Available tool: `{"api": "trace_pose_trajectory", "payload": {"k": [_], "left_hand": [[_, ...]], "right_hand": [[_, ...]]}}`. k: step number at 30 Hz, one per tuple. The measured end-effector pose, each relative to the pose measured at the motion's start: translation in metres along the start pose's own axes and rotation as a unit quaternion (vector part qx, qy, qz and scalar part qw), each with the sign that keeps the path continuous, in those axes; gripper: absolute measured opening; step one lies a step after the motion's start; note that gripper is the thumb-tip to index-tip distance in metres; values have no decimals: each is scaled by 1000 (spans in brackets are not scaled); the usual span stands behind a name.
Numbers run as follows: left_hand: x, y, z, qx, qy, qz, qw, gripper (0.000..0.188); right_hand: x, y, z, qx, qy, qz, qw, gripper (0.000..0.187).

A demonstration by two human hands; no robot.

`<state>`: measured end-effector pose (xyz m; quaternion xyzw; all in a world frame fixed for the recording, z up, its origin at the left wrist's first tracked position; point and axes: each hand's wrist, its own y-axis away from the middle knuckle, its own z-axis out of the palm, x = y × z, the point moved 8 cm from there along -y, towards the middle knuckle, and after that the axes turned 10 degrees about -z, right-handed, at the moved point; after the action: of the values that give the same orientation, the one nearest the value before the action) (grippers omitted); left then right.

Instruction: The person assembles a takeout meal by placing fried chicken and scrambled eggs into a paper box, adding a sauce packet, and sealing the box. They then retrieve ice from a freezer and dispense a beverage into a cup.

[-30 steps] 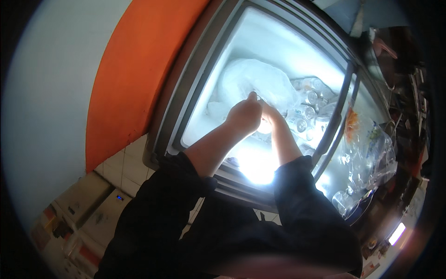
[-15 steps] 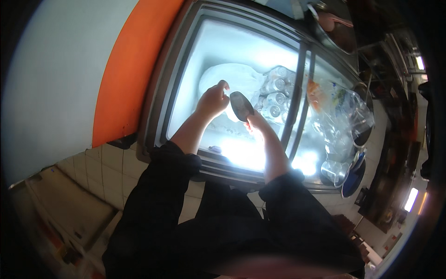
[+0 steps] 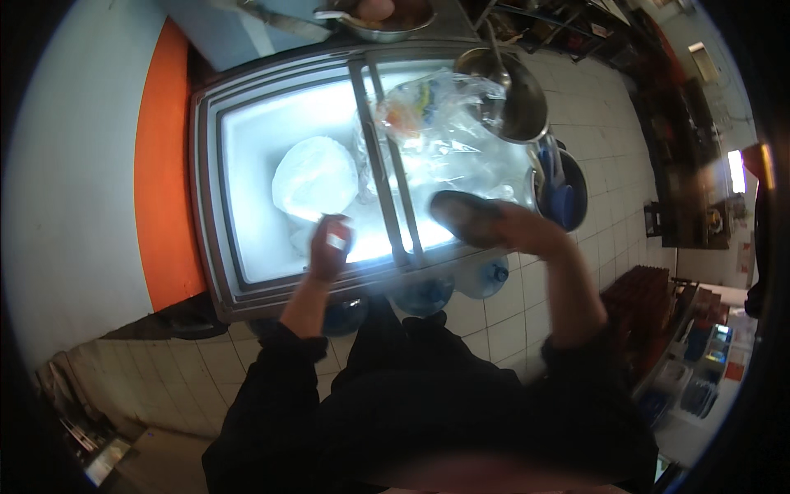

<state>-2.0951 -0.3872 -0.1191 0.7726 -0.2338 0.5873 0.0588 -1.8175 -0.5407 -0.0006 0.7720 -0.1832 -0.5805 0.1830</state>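
My right hand (image 3: pixel 531 230) grips a dark oval scoop (image 3: pixel 465 216), blurred by motion, over the front right of a chest freezer (image 3: pixel 210 206). My left hand (image 3: pixel 331 247) is over the open left part of the freezer, near its front edge. Its fingers are curled, and a small white patch shows at them; I cannot make out what it is. Just beyond it, inside the lit freezer, lies a rounded, frosty white bag (image 3: pixel 315 177).
Crumpled clear plastic bags (image 3: pixel 453 123) lie on the freezer's right side. A metal pot (image 3: pixel 527 103) and a bowl with a blue item (image 3: pixel 564 202) stand at the right. Behind is a pan (image 3: pixel 387 29). Blue water jugs (image 3: pixel 424 296) sit below the front edge.
The view has turned to the right. My right hand has carried the scoop from inside the freezer out to the right, away from my left hand. The left hand has drawn back toward the front edge.
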Motion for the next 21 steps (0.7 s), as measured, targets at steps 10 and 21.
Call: {"api": "trace_pose_trajectory", "payload": {"k": [10, 21], "left_hand": [[121, 8, 254, -241, 91, -58, 965, 93], [126, -6, 270, -176, 120, -32, 976, 96]], "right_hand": [[1, 57, -91, 119, 595, 175, 775, 48], [62, 71, -88, 280, 117, 114, 946, 40]]}}
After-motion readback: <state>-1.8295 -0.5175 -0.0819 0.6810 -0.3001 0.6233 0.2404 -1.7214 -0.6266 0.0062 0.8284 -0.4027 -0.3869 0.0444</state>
